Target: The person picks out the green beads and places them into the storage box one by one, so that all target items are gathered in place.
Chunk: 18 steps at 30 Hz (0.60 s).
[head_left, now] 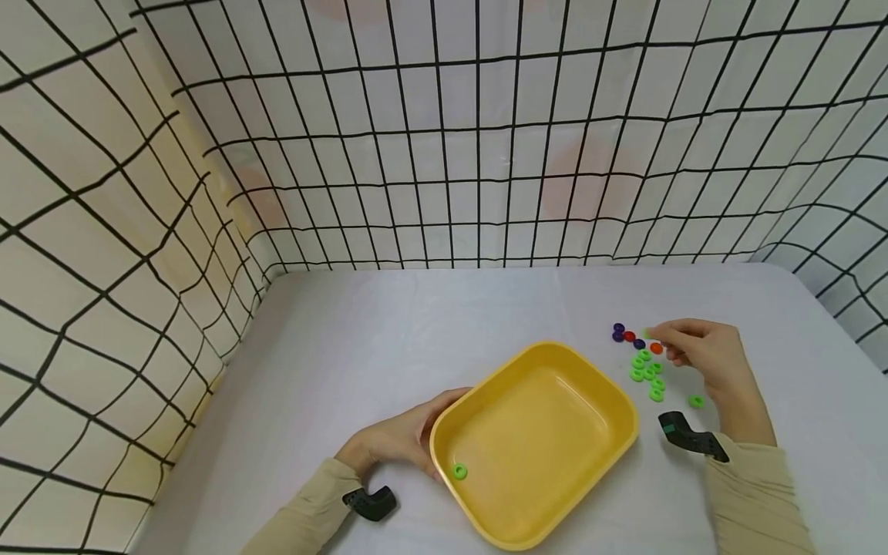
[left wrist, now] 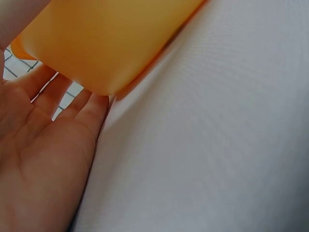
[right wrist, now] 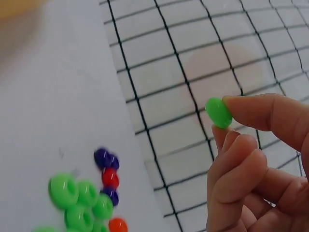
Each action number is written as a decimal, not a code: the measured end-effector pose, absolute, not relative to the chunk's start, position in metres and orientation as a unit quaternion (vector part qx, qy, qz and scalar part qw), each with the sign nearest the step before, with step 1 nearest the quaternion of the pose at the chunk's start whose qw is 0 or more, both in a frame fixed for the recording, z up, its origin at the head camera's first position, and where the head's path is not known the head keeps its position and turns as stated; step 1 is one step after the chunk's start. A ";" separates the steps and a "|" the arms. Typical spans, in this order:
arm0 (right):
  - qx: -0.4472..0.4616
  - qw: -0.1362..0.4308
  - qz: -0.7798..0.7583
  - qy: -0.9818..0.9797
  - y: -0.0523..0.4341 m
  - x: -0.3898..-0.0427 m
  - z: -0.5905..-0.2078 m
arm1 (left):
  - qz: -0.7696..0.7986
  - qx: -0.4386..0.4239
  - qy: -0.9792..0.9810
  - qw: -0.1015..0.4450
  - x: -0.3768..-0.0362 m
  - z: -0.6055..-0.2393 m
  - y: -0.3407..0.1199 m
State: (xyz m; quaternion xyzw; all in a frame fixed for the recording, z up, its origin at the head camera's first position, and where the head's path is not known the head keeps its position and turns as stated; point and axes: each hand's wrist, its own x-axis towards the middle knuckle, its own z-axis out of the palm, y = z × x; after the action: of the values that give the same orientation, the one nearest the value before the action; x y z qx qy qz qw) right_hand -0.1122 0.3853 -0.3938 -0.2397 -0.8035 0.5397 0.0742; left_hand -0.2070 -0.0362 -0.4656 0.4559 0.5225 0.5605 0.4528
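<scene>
A yellow tray [head_left: 610,401] lies on the white table with one green bead [head_left: 459,471] inside near its front left corner. My left hand [head_left: 398,439] rests against the tray's left side, fingers straight along the tray wall [left wrist: 106,48]. My right hand [head_left: 701,351] is raised right of the tray and pinches a green bead [right wrist: 218,112] between thumb and forefinger. Below it lies a cluster of green beads [head_left: 647,372], with purple beads [head_left: 618,332], a red bead [head_left: 629,336] and an orange bead [head_left: 655,348].
White walls with a black grid [head_left: 444,154] enclose the table at the back and left. A lone green bead [head_left: 696,401] lies right of the cluster. Black wrist camera mounts [head_left: 687,435] sit on both sleeves.
</scene>
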 end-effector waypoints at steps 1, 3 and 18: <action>-0.229 0.077 0.541 -0.806 0.380 -0.114 -0.391 | 0.560 0.457 0.522 0.452 -0.207 -0.465 -0.037; -0.209 0.082 0.542 -0.810 0.369 -0.116 -0.385 | 0.559 0.462 0.521 0.450 -0.208 -0.465 -0.037; -0.059 0.067 0.544 -0.835 0.257 -0.152 -0.341 | 0.555 0.479 0.522 0.436 -0.203 -0.445 -0.037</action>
State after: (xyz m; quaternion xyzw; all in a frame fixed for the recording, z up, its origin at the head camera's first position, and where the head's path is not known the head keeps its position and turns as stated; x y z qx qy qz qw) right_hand -0.1517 0.2566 -0.3412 -0.0593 -0.8346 0.5436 0.0666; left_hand -0.2033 -0.0367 -0.4448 0.4793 0.5218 0.5548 0.4361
